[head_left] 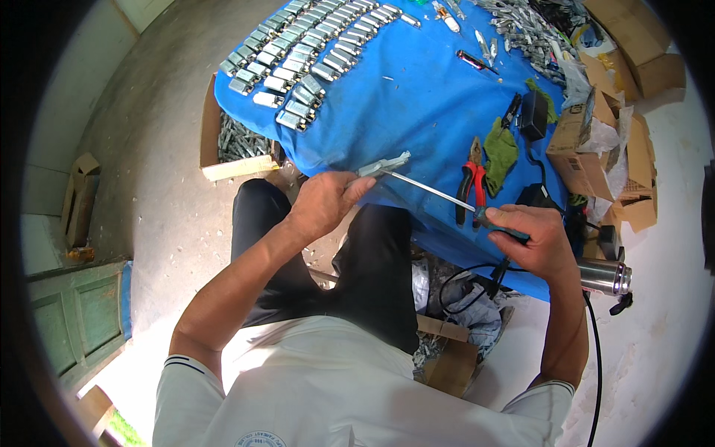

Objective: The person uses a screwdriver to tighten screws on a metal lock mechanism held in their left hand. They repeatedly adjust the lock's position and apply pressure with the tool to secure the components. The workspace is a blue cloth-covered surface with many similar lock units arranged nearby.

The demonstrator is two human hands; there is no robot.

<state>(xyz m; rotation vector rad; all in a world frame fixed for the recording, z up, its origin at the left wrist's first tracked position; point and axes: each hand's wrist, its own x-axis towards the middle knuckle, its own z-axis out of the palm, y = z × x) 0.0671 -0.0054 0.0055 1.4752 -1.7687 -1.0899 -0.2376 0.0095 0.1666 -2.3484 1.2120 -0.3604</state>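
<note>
Near the front edge of the blue-covered table (387, 112), my left hand (325, 203) is closed on a light grey, elongated metal piece (389, 162) whose jagged far end sticks out past the thumb. Its exact kind I cannot make out. My right hand (535, 237) grips the dark handle of a screwdriver (433, 189). The long shaft points left, and its tip meets the grey piece just beyond my left thumb. Just past the screwdriver lie red-and-black pliers (471, 179), beside a green cloth (500, 153).
Rows of small metal cases (305, 52) cover the table's far left. Loose metal parts (521, 33) are heaped far right. A carton of metal pieces (211, 141) stands left, and opened cartons (585, 141) stand right. A black adapter (533, 115) and steel flask (605, 276) are near my right arm.
</note>
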